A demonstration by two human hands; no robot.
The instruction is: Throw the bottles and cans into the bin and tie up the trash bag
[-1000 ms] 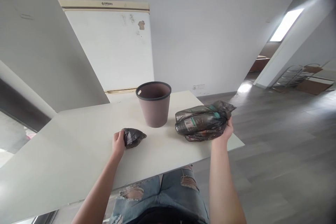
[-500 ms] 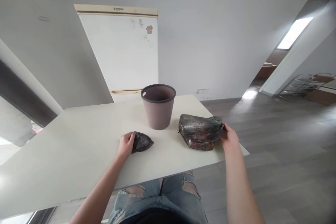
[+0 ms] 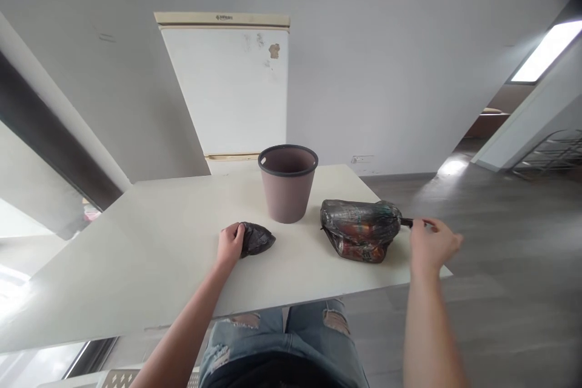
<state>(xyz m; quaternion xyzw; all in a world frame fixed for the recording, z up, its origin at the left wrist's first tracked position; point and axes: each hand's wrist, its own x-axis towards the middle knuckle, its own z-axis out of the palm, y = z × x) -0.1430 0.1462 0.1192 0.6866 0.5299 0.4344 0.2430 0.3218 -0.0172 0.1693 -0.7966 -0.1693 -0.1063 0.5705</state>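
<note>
Head view: left hand [image 3: 230, 241] around small black bag [image 3: 258, 238]

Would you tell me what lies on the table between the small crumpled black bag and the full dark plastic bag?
The head view shows only bare white tabletop there; the brown plastic bin stands just behind that stretch.

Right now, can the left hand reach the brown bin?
Probably yes: the left hand holds a crumpled dark bag just in front of the bin, and only bare tabletop lies between them.
</note>
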